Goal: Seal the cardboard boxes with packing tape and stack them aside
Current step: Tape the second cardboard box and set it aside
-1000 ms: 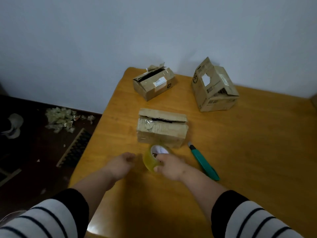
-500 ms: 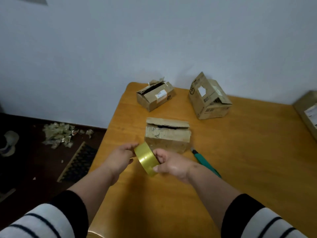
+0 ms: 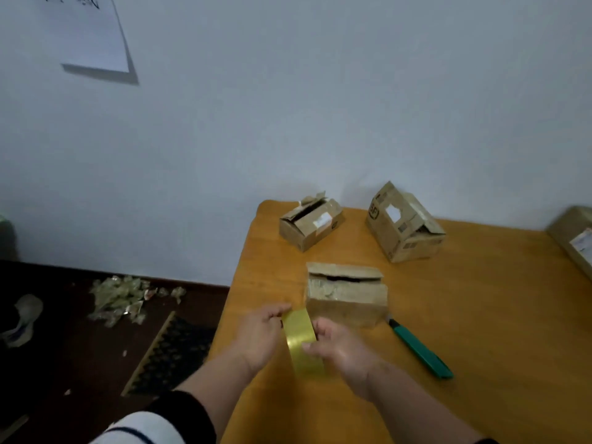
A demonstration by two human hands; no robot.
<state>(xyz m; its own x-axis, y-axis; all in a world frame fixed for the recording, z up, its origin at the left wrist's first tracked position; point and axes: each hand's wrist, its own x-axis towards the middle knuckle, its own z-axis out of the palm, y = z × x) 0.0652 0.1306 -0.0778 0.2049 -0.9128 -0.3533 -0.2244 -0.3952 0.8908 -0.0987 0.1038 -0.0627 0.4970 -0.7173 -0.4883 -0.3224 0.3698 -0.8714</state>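
A yellowish roll of packing tape [image 3: 302, 341] is held above the wooden table [image 3: 480, 315], edge-on to me. My left hand [image 3: 261, 334] pinches the roll's upper left edge. My right hand [image 3: 339, 347] grips it from the right, fingers curled round it. Just behind the roll sits a worn cardboard box [image 3: 346, 293] with its top flap slightly open. A second small box [image 3: 310, 224] with torn flaps stands at the table's far left corner. A third box [image 3: 405, 224] lies tipped on its side at the back.
A green utility knife [image 3: 423, 350] lies on the table right of my hands. Another box [image 3: 576, 241] shows at the right edge. The table's left edge drops to a dark floor with crumpled tape scraps [image 3: 125, 298] and a mat [image 3: 169, 350]. A paper [image 3: 93, 33] hangs on the wall.
The roll came up off the table into both hands and turned edge-on. My head tilted up, so more wall and the paper came into view.
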